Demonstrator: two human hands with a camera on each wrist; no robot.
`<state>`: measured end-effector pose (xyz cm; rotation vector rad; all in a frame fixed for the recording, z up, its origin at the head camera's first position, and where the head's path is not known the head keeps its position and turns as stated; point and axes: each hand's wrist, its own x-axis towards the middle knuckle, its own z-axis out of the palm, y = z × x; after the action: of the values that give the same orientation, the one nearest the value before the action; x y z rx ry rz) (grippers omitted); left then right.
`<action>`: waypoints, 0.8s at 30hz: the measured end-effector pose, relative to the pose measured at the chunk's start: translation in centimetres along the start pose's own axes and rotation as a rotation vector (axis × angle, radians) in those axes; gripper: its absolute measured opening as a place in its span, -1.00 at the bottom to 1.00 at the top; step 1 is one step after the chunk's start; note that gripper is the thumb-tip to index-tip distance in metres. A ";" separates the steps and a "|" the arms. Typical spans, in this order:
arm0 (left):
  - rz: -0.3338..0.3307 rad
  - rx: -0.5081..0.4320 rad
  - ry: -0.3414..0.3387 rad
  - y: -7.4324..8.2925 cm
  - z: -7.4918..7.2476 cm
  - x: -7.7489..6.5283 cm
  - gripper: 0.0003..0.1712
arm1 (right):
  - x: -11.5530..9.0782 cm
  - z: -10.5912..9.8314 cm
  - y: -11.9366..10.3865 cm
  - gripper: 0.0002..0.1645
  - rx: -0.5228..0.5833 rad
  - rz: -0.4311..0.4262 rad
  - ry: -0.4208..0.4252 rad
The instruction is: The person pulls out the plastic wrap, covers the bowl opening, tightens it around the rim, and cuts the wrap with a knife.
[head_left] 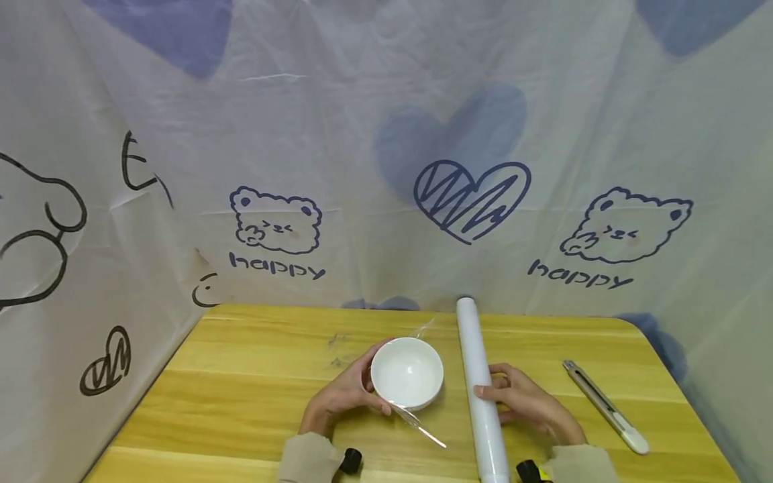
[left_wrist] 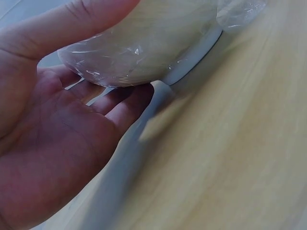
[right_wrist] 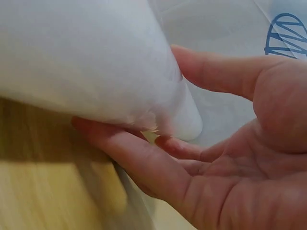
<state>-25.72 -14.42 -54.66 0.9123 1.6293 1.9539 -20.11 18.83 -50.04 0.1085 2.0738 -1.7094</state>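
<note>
A white bowl (head_left: 407, 373) stands mouth up near the middle of the table. Clear cling film (left_wrist: 129, 60) clings in wrinkles to its outside, and a loose end of the film (head_left: 412, 419) sticks out toward the front. My left hand (head_left: 345, 396) holds the bowl from the left, thumb near the front and fingers curved round its side. To the right lies a long white roll of cling film (head_left: 481, 386), pointing away from me. My right hand (head_left: 528, 402) grips it from the right, thumb on top and fingers at its lower side, as the right wrist view shows.
A box cutter (head_left: 606, 406) lies slantwise on the wooden table (head_left: 241, 382), right of my right hand. Behind the table hangs a pale printed cloth (head_left: 362, 134), which also lines both sides. The roll's far end reaches the table's back edge.
</note>
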 end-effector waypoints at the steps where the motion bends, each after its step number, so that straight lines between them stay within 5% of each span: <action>1: -0.002 -0.002 -0.004 0.0 0.0 0.0 0.38 | 0.0 0.1 0.1 -0.13 -0.011 0.003 0.022; 18: -0.035 0.018 -0.034 0.3 -0.3 0.8 0.37 | -1.3 0.6 0.1 -0.12 -0.256 -0.054 0.189; 24: -0.048 0.021 -0.017 0.2 -0.5 0.6 0.37 | -1.2 0.6 -0.2 0.01 -0.282 -0.089 0.153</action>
<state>-26.46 -14.42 -54.35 0.8872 1.6495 1.8950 -18.90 18.47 -49.51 0.0609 2.4442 -1.4783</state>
